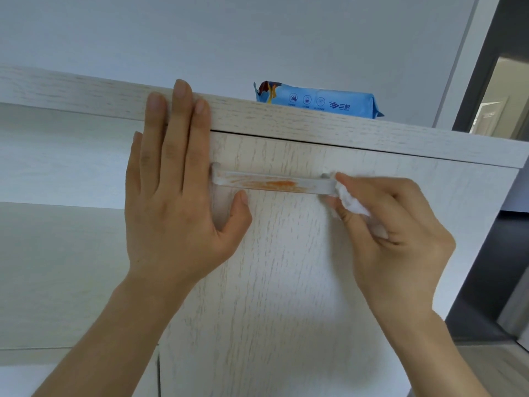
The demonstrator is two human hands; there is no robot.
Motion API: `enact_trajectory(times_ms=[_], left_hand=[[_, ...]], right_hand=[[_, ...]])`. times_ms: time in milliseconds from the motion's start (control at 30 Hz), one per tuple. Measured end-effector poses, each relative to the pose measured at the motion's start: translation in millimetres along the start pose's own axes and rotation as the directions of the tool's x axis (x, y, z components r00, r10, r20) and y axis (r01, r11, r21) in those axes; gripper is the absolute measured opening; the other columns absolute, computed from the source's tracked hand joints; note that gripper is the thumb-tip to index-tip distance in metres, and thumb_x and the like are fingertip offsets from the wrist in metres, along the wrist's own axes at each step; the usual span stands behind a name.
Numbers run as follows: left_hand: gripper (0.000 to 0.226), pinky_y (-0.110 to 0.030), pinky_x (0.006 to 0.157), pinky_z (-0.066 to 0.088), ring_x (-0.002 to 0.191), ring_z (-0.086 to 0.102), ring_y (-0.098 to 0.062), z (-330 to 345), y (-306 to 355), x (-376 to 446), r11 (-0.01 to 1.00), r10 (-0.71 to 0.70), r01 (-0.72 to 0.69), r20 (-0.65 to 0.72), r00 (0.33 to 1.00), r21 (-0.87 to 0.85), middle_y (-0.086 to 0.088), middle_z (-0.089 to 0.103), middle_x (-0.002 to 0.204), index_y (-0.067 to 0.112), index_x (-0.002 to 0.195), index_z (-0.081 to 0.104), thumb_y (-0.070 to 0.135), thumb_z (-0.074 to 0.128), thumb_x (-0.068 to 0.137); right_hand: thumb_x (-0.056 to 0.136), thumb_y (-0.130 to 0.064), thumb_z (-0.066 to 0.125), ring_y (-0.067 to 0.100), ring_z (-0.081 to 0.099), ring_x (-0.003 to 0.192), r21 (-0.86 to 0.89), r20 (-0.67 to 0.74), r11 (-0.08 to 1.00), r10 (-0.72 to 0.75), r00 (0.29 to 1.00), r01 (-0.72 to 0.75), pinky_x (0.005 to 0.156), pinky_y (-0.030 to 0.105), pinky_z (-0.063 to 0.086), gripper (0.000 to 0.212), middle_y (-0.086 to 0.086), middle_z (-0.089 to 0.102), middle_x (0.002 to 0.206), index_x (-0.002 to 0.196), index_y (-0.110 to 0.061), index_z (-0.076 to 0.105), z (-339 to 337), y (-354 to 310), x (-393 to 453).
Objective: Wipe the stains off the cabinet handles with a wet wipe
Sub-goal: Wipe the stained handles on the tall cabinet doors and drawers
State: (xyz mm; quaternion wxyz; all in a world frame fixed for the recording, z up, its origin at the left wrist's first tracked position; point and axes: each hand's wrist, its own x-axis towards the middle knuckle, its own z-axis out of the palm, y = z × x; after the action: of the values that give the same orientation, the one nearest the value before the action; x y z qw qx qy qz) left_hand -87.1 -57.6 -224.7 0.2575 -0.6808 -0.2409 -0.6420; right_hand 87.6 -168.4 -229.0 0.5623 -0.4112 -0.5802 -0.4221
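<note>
The handle [272, 183] is bare in its middle. The left hand [174, 196] blocks its left end; the right hand [392, 227] with the wipe [350, 200] blocks its right end.

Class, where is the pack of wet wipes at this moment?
In the head view, the blue pack of wet wipes lies on top of the cabinet, upper right of centre, above the stained handle.

Plain pale wall [257, 32] filling the top of the frame, whitewashed wood-grain cabinet top [372, 138] slanting across, open shelf recess [57, 161] at left, dark doorframe [481, 67] at upper right, dark floor [483, 253] at right edge, soft even daylight
</note>
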Motion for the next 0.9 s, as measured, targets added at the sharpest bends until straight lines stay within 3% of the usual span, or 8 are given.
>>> enact_trajectory(times_ms=[67, 133, 233, 300, 433, 667, 900], left_hand=[[0.072, -0.057, 0.109, 0.031, 0.143, 0.017, -0.038, 0, 0, 0, 1.0, -0.002, 0.002, 0.0, 1.0, 0.0, -0.025, 0.023, 0.152, -0.007, 0.145, 0.024, 0.036, 0.046, 0.091], [0.072, -0.057, 0.109, 0.031, 0.142, 0.017, -0.038, 1, 0, -1, 1.0, -0.001, 0.001, -0.003, 1.0, 0.002, -0.026, 0.023, 0.152, -0.007, 0.145, 0.024, 0.036, 0.045, 0.092], [0.071, -0.057, 0.109, 0.031, 0.142, 0.017, -0.039, 0, 0, 0, 1.0, 0.0, 0.0, -0.001, 1.0, -0.001, -0.026, 0.024, 0.151, -0.008, 0.144, 0.025, 0.037, 0.044, 0.092], [0.071, -0.057, 0.109, 0.031, 0.142, 0.018, -0.039, -1, 0, 0, 1.0, -0.002, 0.002, -0.002, 1.0, -0.002, -0.025, 0.024, 0.151, -0.008, 0.144, 0.026, 0.036, 0.045, 0.092], [0.071, -0.057, 0.108, 0.033, 0.143, 0.018, -0.038, 0, 1, -1, 1.0, 0.001, -0.001, -0.004, 1.0, 0.004, -0.024, 0.024, 0.152, -0.007, 0.145, 0.027, 0.036, 0.045, 0.092], [0.072, -0.056, 0.11, 0.03, 0.143, 0.018, -0.038, 1, 0, -1, 1.0, 0.006, -0.006, -0.005, 1.0, -0.005, -0.025, 0.024, 0.151, -0.008, 0.144, 0.027, 0.035, 0.048, 0.09], [0.07, -0.056, 0.112, 0.028, 0.142, 0.017, -0.039, 0, 1, -1, 1.0, 0.007, -0.007, -0.009, 1.0, -0.005, -0.027, 0.023, 0.15, -0.009, 0.143, 0.027, 0.035, 0.045, 0.092]], right_hand=[[0.086, -0.003, 0.068, 0.017, 0.061, 0.078, -0.059, 0.019, 0.998, -0.024, 1.0, 0.025, 0.073, 0.011, 0.046, 0.017, -0.002, 0.056, 0.092, 0.103, -0.004, 0.069, 2, -3, -7], [0.086, -0.004, 0.069, 0.011, 0.059, 0.077, -0.087, -0.008, 0.996, 0.018, 1.0, -0.019, 0.07, 0.007, 0.042, 0.017, -0.003, 0.055, 0.09, 0.102, -0.005, 0.069, 2, -5, -6], [0.087, -0.013, 0.068, -0.01, 0.051, 0.083, 0.025, -0.142, 0.987, 0.16, 0.977, -0.158, 0.071, 0.003, 0.036, 0.026, -0.011, 0.054, 0.09, 0.111, -0.012, 0.062, -2, -4, 10], [0.085, -0.013, 0.069, -0.012, 0.049, 0.086, 0.099, -0.115, 0.988, 0.129, 0.985, -0.117, 0.074, 0.003, 0.036, 0.031, -0.013, 0.053, 0.092, 0.114, -0.013, 0.057, -4, -8, 18], [0.084, -0.01, 0.068, -0.01, 0.05, 0.092, 0.109, 0.041, 0.994, -0.006, 0.999, 0.002, 0.078, 0.005, 0.04, 0.031, -0.002, 0.057, 0.094, 0.113, -0.005, 0.057, -3, -13, 21], [0.088, -0.007, 0.068, 0.02, 0.061, 0.086, 0.03, 0.033, 0.992, -0.121, 0.992, 0.12, 0.076, 0.022, 0.048, 0.024, -0.001, 0.058, 0.097, 0.111, -0.004, 0.06, -5, -12, 16], [0.087, -0.003, 0.067, 0.013, 0.058, 0.089, 0.065, 0.006, 0.996, -0.059, 0.998, 0.058, 0.078, 0.017, 0.047, 0.023, -0.006, 0.059, 0.099, 0.109, -0.007, 0.062, 0, -14, 13]])
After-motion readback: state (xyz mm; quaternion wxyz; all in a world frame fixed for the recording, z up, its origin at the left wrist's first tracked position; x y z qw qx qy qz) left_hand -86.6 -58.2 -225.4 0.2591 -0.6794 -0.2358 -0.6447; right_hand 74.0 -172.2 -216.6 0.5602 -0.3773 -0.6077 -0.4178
